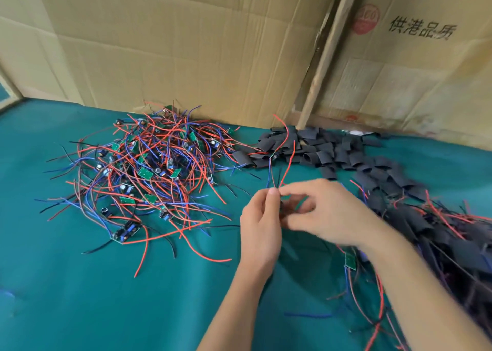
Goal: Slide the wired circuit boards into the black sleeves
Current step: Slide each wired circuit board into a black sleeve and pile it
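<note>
A tangled heap of wired circuit boards (149,175), small green boards with red, blue and black leads, lies on the left of the green table. Empty black sleeves (314,148) are piled at the back centre. My left hand (262,225) pinches a bundle of red, blue and black wires (277,175) that stand up from its fingertips. My right hand (322,212) meets it from the right, fingers curled on something dark between the two hands; whether that is a sleeve or a board is hidden. Sleeved boards with trailing wires (439,233) are heaped at the right.
The green table cover (80,292) spreads across the front left. Cardboard sheets (186,44) stand upright along the back edge. One loose green board (350,261) and stray wires lie beneath my right forearm.
</note>
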